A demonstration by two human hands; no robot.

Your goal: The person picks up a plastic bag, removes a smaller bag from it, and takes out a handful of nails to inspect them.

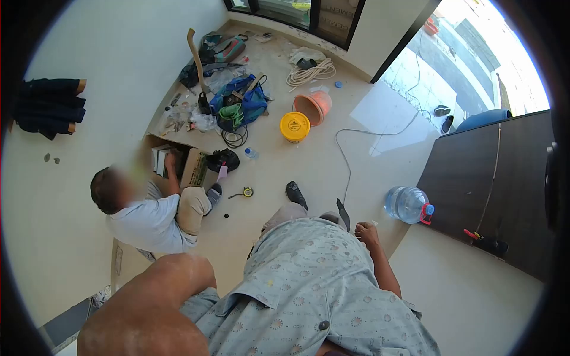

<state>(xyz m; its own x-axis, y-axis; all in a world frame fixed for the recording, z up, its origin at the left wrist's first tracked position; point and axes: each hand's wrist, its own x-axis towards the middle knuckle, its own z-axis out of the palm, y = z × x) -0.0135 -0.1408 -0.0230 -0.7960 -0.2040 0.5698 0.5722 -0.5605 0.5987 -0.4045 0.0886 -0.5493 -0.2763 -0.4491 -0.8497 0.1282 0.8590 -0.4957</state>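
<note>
My right hand (367, 233) hangs beside my right hip with its fingers curled. A small pale bit shows at the fingers, too small to name. My left arm (154, 302) is bent up close to the camera, and its hand lies outside the picture. Below my waist, my dark shoe (295, 194) stands on the tiled floor (279, 169). A yellow tape measure (247, 192) lies on the floor to the left of my feet. The large clear water bottle (407, 204) with a red handle is the nearest big object to my right hand, apart from it.
A person (148, 219) sits at left, one hand in a cardboard box (194, 168). Ahead are a yellow-lidded bucket (295, 127), an orange bucket (314, 108), coiled rope (312, 74) and a blue bag (255, 104). A grey cable (347, 160) crosses the floor near a dark panel (475, 172).
</note>
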